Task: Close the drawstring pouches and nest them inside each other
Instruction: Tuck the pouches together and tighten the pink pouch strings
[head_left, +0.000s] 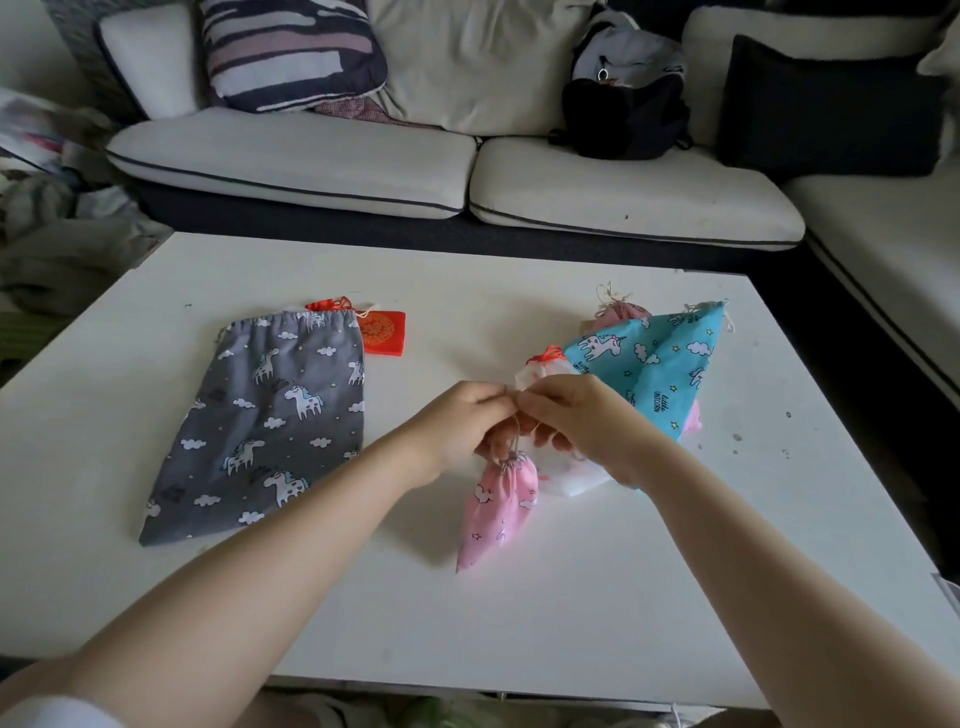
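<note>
Both hands meet above the table. Left hand and right hand each pinch the cord of the pink pouch, which hangs gathered at the neck, bottom touching the tabletop.

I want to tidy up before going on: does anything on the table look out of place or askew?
Nothing is spilled or damaged. The blue pouch lies crumpled over another pink pouch and a white pouch. A red pouch is half tucked under the grey pouch. Both hands pinch the drawstring of the pink pouch.
</note>
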